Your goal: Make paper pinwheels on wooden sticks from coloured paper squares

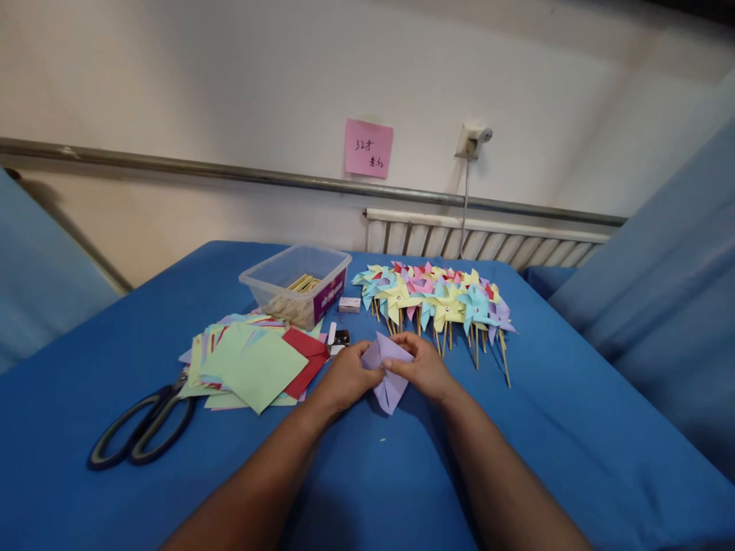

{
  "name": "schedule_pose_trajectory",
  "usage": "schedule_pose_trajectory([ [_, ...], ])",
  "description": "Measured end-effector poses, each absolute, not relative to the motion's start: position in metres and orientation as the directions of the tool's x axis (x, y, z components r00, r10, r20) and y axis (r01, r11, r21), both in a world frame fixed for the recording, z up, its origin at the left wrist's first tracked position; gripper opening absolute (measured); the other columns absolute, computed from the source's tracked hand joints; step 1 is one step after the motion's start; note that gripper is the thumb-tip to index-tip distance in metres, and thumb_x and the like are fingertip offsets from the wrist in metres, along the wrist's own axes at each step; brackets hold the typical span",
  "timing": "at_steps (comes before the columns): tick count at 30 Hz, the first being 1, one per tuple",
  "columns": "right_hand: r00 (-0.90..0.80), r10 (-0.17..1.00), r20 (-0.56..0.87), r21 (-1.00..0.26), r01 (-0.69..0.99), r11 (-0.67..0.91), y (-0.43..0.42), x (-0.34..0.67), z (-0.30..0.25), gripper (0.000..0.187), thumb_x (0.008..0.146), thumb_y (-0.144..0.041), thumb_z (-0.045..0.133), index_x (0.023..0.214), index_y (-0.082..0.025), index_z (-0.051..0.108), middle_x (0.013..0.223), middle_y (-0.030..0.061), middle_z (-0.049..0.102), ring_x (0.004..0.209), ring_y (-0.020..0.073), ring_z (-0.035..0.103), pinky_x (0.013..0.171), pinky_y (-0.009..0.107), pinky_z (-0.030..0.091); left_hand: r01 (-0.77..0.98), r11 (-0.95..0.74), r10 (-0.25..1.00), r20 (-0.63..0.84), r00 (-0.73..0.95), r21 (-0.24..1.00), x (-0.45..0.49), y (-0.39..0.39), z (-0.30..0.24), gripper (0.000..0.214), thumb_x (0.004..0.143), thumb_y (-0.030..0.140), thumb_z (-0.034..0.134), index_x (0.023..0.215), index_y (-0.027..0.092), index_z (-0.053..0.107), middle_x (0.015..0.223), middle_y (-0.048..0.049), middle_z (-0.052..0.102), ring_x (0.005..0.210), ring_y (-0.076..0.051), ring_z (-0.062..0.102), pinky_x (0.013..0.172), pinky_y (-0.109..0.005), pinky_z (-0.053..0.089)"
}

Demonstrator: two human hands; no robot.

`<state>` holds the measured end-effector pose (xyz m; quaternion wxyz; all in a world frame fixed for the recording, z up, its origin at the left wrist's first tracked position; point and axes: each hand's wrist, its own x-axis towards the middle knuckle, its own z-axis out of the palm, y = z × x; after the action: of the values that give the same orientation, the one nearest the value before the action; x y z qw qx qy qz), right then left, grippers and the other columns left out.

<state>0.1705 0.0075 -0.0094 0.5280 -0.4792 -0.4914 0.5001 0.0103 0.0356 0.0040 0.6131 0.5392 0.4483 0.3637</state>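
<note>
Both hands meet over the middle of the blue-covered table (545, 428). My left hand (344, 375) and my right hand (426, 367) each pinch a lilac paper square (387, 373), which is partly folded with flaps bent up. Its lower corner points toward me. A pile of coloured paper squares (253, 363), green on top with a red one at its right edge, lies just left of my left hand.
Black-handled scissors (143, 425) lie at the left. A clear plastic box (295, 283) holds wooden sticks. Several finished paper pinwheels (436, 302) on sticks lie behind my hands. A small white box (349, 304) and small dark items (340, 338) sit between.
</note>
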Motion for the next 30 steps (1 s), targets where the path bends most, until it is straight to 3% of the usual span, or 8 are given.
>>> schedule_pose_trajectory([
  [3,0.025,0.999,0.019,-0.998,-0.063,0.021,0.008,0.167,-0.011,0.033,0.057,-0.025,0.077,0.086,-0.019,0.061,0.076,-0.0015,0.067,0.062,0.0144,0.06,0.056,0.025,0.046,0.26,-0.06,0.918,-0.049,0.394,0.964,0.01,0.035,0.006,0.032,0.06,0.02,0.071,0.092,0.019,0.07,0.079,-0.0018,0.07,0.065,-0.017,0.059,0.057,-0.024,0.04],
  [5,0.066,0.998,0.01,-0.993,-0.113,0.018,0.01,0.166,-0.013,0.033,0.056,-0.024,0.077,0.084,-0.018,0.061,0.075,-0.0017,0.066,0.061,0.0136,0.058,0.056,0.025,0.046,0.287,-0.058,0.935,-0.049,0.351,0.956,0.011,0.037,0.006,0.037,0.061,0.022,0.071,0.097,0.019,0.068,0.084,-0.0026,0.07,0.07,-0.019,0.061,0.062,-0.025,0.043],
  [9,0.215,0.976,-0.031,-0.953,-0.302,0.036,0.014,0.162,-0.021,0.034,0.057,-0.028,0.078,0.085,-0.018,0.061,0.074,-0.0016,0.066,0.06,0.013,0.059,0.058,0.025,0.047,0.077,0.136,0.962,-0.15,0.227,0.988,0.016,0.038,0.002,0.038,0.06,0.026,0.074,0.095,0.016,0.064,0.077,-0.0032,0.067,0.069,-0.019,0.061,0.063,-0.027,0.045],
  [12,0.28,0.957,-0.077,-0.904,-0.425,0.052,0.016,0.16,-0.026,0.036,0.057,-0.029,0.079,0.087,-0.018,0.06,0.074,-0.001,0.067,0.059,0.0133,0.06,0.059,0.027,0.048,-0.152,0.305,0.925,-0.255,0.283,0.94,0.02,0.035,0.0,0.034,0.061,0.027,0.075,0.09,0.014,0.062,0.077,-0.0036,0.066,0.068,-0.016,0.061,0.065,-0.027,0.046],
  [15,0.292,0.952,-0.088,-0.876,-0.477,0.066,0.016,0.159,-0.027,0.037,0.058,-0.029,0.079,0.087,-0.017,0.06,0.075,-0.0001,0.068,0.061,0.0138,0.061,0.06,0.028,0.049,-0.235,0.4,0.885,-0.307,0.35,0.886,0.022,0.03,0.0,0.028,0.063,0.028,0.075,0.084,0.014,0.063,0.075,-0.0026,0.065,0.067,-0.013,0.059,0.064,-0.025,0.046],
  [20,0.281,0.957,-0.072,-0.912,-0.408,0.051,0.013,0.154,-0.024,0.038,0.056,-0.03,0.08,0.086,-0.017,0.06,0.075,0.0,0.068,0.06,0.0133,0.06,0.059,0.026,0.048,-0.199,0.412,0.881,-0.333,0.337,0.889,0.021,0.03,-0.005,0.024,0.063,0.031,0.076,0.074,0.015,0.061,0.062,0.0014,0.06,0.052,-0.009,0.053,0.051,-0.022,0.039],
  [27,0.268,0.963,0.022,-0.961,-0.259,0.095,0.013,0.149,-0.026,0.033,0.06,-0.029,0.076,0.086,-0.018,0.059,0.079,0.0002,0.067,0.066,0.0152,0.061,0.063,0.028,0.048,-0.243,0.435,0.885,-0.362,0.293,0.867,0.021,0.033,-0.004,0.022,0.059,0.022,0.076,0.064,0.015,0.055,0.054,0.0023,0.058,0.047,-0.01,0.052,0.047,-0.022,0.038],
  [30,0.264,0.959,0.101,-0.967,-0.201,0.157,0.012,0.149,-0.024,0.033,0.066,-0.03,0.071,0.094,-0.019,0.057,0.088,0.0036,0.067,0.077,0.0186,0.063,0.071,0.032,0.05,-0.306,0.439,0.892,-0.37,0.259,0.845,0.02,0.033,-0.001,0.021,0.058,0.019,0.075,0.063,0.015,0.055,0.052,0.0022,0.057,0.046,-0.011,0.052,0.047,-0.023,0.038],
])
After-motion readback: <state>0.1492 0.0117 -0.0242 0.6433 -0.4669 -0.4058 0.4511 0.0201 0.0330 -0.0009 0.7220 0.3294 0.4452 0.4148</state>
